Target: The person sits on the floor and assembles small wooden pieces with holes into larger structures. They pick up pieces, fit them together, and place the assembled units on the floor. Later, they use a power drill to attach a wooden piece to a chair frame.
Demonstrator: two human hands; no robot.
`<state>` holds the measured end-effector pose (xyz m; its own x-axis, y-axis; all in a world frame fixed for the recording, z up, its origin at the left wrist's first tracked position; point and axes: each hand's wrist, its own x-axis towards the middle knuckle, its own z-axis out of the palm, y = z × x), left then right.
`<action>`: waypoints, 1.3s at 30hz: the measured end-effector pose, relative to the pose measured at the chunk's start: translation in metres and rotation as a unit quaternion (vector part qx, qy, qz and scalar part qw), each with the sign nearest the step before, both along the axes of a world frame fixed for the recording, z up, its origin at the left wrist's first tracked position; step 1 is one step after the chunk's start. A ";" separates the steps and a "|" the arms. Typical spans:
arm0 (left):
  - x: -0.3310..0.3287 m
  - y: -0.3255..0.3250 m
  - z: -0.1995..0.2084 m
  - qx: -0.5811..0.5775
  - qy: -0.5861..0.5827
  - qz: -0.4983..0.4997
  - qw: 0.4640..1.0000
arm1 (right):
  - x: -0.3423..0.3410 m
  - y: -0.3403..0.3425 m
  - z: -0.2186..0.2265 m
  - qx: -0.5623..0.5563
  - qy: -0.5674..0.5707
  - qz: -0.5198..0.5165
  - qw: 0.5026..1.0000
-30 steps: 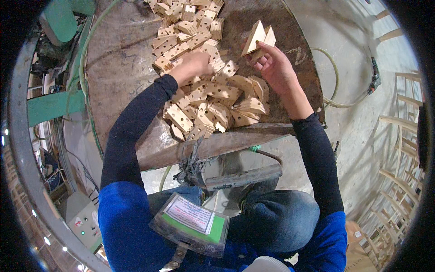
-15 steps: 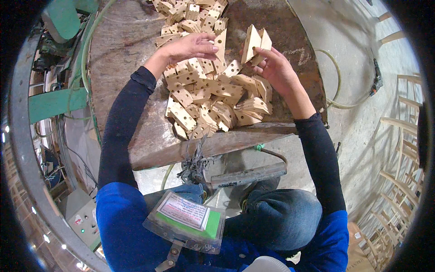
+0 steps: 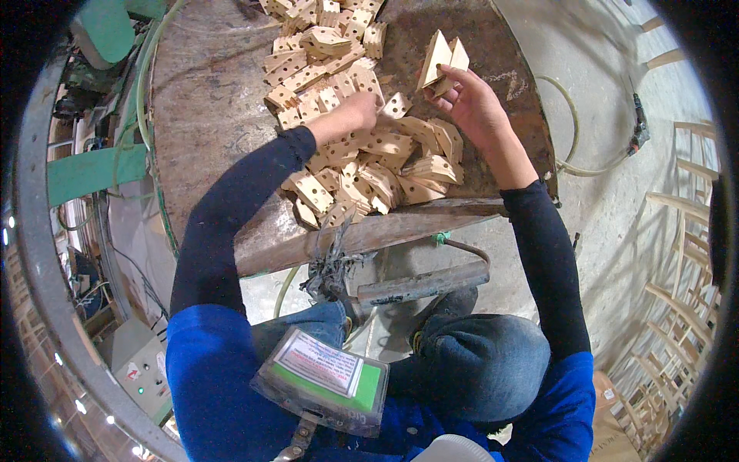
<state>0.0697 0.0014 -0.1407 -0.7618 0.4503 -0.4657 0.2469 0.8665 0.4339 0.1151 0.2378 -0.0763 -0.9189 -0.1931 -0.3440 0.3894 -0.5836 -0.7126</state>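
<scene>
In the head view, we hold two pale wooden pieces (image 3: 436, 60) with angled ends, pinched between the thumb and fingers of our right hand (image 3: 475, 104), above the right part of the brown tabletop (image 3: 208, 115). Our left hand (image 3: 356, 114) reaches into the heap of drilled wooden blocks (image 3: 392, 146); its fingertips are partly hidden, so we cannot tell whether they grip one.
</scene>
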 end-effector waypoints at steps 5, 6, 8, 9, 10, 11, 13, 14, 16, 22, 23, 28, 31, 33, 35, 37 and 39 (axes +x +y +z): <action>0.006 0.003 -0.023 0.064 0.077 0.064 0.993 | 0.000 0.002 -0.002 -0.011 0.002 0.005 1.000; 0.006 0.014 -0.007 0.075 0.101 0.049 0.991 | 0.002 0.009 -0.003 -0.006 -0.004 0.003 1.000; 0.002 0.011 0.018 0.133 0.138 0.041 0.981 | 0.001 0.008 0.000 -0.015 -0.004 0.004 1.000; 0.000 0.007 0.025 0.161 0.158 0.036 0.974 | 0.002 0.006 -0.001 -0.023 -0.001 0.000 1.000; -0.001 0.005 0.030 0.177 0.206 0.041 0.961 | 0.002 0.004 -0.001 -0.031 0.003 -0.004 1.000; -0.003 0.004 0.036 0.177 0.209 0.048 0.961 | 0.001 0.004 -0.001 -0.025 0.001 -0.007 1.000; -0.005 0.006 0.054 0.178 0.209 0.062 0.960 | 0.001 0.004 -0.001 -0.010 -0.007 -0.015 1.000; -0.005 0.006 0.061 0.177 0.207 0.068 0.960 | 0.002 0.004 0.001 -0.010 -0.008 -0.020 1.000; -0.012 -0.003 0.058 0.297 0.095 0.143 0.939 | 0.004 -0.003 0.013 -0.016 -0.008 -0.023 1.000; -0.015 0.005 0.079 0.467 0.002 0.147 0.872 | 0.003 0.005 0.004 -0.017 -0.003 0.019 1.000; -0.014 0.005 0.080 0.464 -0.005 0.157 0.872 | 0.003 0.004 0.005 -0.027 0.000 0.027 0.999; -0.005 0.019 0.084 0.498 0.057 0.126 0.856 | 0.007 0.000 0.011 -0.082 0.010 0.042 0.996; 0.000 0.026 0.084 0.538 0.097 0.104 0.831 | 0.007 0.000 0.017 -0.093 0.013 0.038 0.995; -0.001 0.032 0.085 0.524 0.107 0.129 0.835 | 0.005 0.001 0.012 -0.090 0.017 0.031 0.995; -0.013 0.031 0.075 0.491 0.139 0.135 0.849 | 0.002 0.004 0.007 -0.084 0.017 0.022 0.996; -0.020 0.027 0.091 0.433 0.017 0.256 0.864 | 0.001 0.007 0.003 -0.078 0.014 0.009 0.997; -0.052 0.000 0.050 0.557 -0.044 0.434 0.707 | 0.001 0.001 0.006 -0.064 0.001 0.001 0.998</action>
